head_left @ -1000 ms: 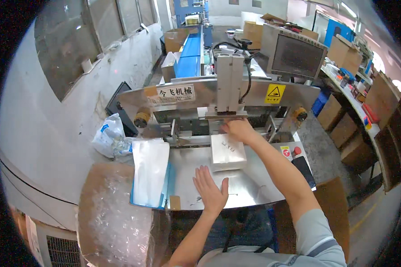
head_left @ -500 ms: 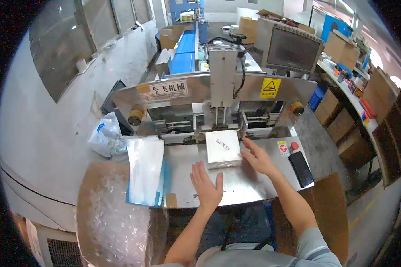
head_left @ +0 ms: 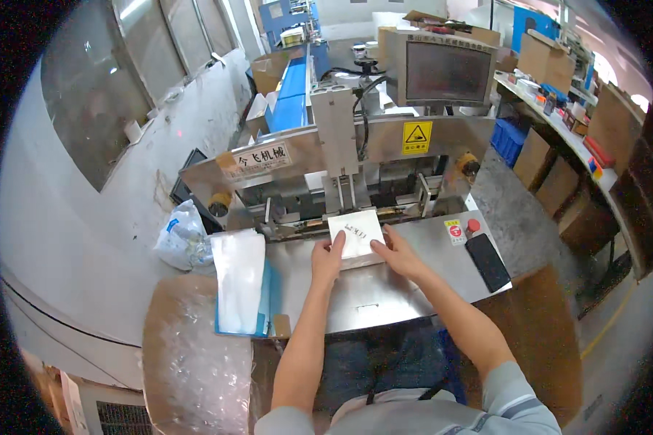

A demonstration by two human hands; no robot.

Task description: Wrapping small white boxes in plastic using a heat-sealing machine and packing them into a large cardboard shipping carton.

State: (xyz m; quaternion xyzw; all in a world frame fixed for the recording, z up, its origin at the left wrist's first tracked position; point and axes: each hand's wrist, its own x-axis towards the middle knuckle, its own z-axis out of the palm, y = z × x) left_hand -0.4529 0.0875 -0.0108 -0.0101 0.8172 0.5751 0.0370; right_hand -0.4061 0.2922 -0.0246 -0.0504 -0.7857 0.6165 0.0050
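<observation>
A square white box (head_left: 359, 230) with dark lettering on its top sits at the middle of the steel machine table (head_left: 363, 301), up against the machine's vertical head (head_left: 337, 138). My left hand (head_left: 328, 256) grips its left side, thumb lying on the top face. On the opposite side my right hand (head_left: 399, 254) holds the box, its thumb at the near right corner. The fingers under and behind the box's sides are partly hidden.
Left on the table lies a stack of white sheets (head_left: 238, 279) on a blue holder. Below it stands a carton (head_left: 156, 348) of clear plastic film. A black phone (head_left: 488, 261) and red button (head_left: 473, 225) are at the right. A monitor (head_left: 446, 72) stands behind.
My left hand has moved up from the table onto the box's left side, and both hands now grip it. The box sits farther back, and the machine's side clamps stand wider apart.
</observation>
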